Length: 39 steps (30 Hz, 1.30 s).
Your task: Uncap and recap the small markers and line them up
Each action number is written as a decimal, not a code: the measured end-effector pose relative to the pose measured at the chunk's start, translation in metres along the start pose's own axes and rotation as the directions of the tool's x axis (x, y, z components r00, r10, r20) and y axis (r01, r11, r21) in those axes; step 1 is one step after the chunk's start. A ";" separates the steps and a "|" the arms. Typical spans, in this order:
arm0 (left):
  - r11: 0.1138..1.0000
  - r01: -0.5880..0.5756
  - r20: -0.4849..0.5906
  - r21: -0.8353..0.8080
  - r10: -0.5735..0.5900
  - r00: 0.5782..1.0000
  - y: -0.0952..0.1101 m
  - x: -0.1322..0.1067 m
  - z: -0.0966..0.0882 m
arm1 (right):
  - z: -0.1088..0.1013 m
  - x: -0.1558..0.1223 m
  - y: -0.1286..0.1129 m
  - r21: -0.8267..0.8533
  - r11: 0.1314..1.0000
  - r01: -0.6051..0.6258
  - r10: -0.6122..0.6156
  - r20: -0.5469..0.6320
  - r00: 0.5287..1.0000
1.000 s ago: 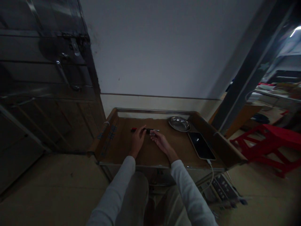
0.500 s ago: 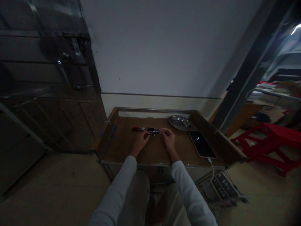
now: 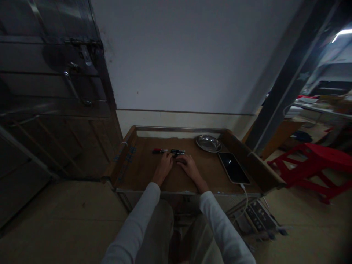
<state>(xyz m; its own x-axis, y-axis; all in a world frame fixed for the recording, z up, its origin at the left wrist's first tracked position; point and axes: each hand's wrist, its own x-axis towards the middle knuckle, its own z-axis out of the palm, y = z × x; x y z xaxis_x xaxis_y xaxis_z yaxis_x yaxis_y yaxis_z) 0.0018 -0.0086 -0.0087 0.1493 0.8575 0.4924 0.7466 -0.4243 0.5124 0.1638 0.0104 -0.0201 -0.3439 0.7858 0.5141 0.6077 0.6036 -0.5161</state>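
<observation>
My left hand (image 3: 164, 165) rests low over the tabletop with its fingers drawn together, its tips at the left ends of several black pens (image 3: 178, 151). Close on its right, my right hand (image 3: 189, 165) has its fingers curled inward beside the nearest of these pens. What the fingertips of either hand hold is too small and dark to make out. The black pens lie side by side, roughly level across the table. To their left lies a red pen or marker (image 3: 157, 150) with a shiny end, just beyond my left fingertips.
The brown table (image 3: 145, 176) has raised edges on its sides and back. A round metal dish (image 3: 209, 143) sits at the back right. In front of it lies a tablet (image 3: 233, 168) with a white cable (image 3: 246, 200). A red stool (image 3: 316, 165) stands off to the right.
My right hand has moved left, toward my left hand, and its fingers have curled more. My left fingers now point further forward. The view has shifted slightly.
</observation>
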 end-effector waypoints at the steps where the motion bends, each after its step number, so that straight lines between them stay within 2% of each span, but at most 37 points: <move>1: 1.000 -0.011 0.007 -0.008 0.011 1.000 0.001 -0.001 -0.001 | -0.001 -0.002 0.002 -0.025 1.000 -0.010 0.010 -0.016 1.000; 8: 0.999 -0.005 0.106 -0.040 0.009 0.994 -0.001 -0.001 -0.001 | -0.002 -0.007 0.009 -0.126 0.984 -0.130 0.117 -0.102 0.988; 16: 1.000 0.023 0.029 0.019 -0.023 0.999 -0.004 0.012 0.009 | 0.000 0.003 0.004 -0.176 0.973 -0.153 0.127 -0.149 0.981; 19: 0.997 0.031 -0.005 0.068 -0.031 1.000 -0.002 0.011 0.006 | 0.000 0.002 -0.001 -0.196 0.974 -0.114 0.093 -0.114 0.989; 21: 0.988 0.085 -0.082 0.128 -0.075 0.994 -0.002 0.009 0.002 | 0.000 0.000 -0.005 -0.192 0.980 -0.052 0.043 -0.050 0.998; 23: 0.962 0.192 -0.192 0.193 -0.155 0.969 -0.002 0.008 -0.004 | 0.000 0.000 -0.010 -0.191 0.982 -0.010 0.014 0.016 1.000; 25: 0.922 0.310 -0.279 0.234 -0.242 0.929 -0.002 0.007 -0.009 | 0.001 0.000 -0.013 -0.209 0.978 -0.010 0.023 0.058 0.998; 28: 0.870 0.419 -0.323 0.262 -0.330 0.887 -0.004 0.006 -0.012 | 0.000 0.001 -0.015 -0.217 0.975 -0.051 0.066 0.066 0.996; 31: 0.849 0.443 -0.336 0.290 -0.343 0.877 -0.006 0.003 -0.012 | -0.001 0.002 -0.013 -0.126 0.988 -0.090 0.093 0.018 0.995; 35: 0.834 0.461 -0.346 0.303 -0.354 0.869 -0.009 0.000 -0.010 | -0.003 0.005 -0.011 0.130 0.983 -0.131 0.146 -0.111 0.983; 37: 0.873 0.423 -0.305 0.243 -0.345 0.888 -0.009 -0.001 -0.010 | -0.001 0.007 -0.012 0.262 0.951 -0.164 0.218 -0.194 0.956; 39: 0.945 0.305 -0.222 0.117 -0.274 0.936 -0.006 -0.001 -0.010 | 0.002 0.008 -0.014 0.408 0.891 -0.199 0.316 -0.243 0.917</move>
<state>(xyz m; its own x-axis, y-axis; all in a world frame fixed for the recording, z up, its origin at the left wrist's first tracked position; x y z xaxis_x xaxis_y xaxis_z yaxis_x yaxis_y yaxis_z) -0.0095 -0.0102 -0.0049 -0.2090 0.8539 0.4767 0.8273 -0.1055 0.5517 0.1508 0.0085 -0.0098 0.0503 0.8784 0.4752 0.3182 0.4369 -0.8413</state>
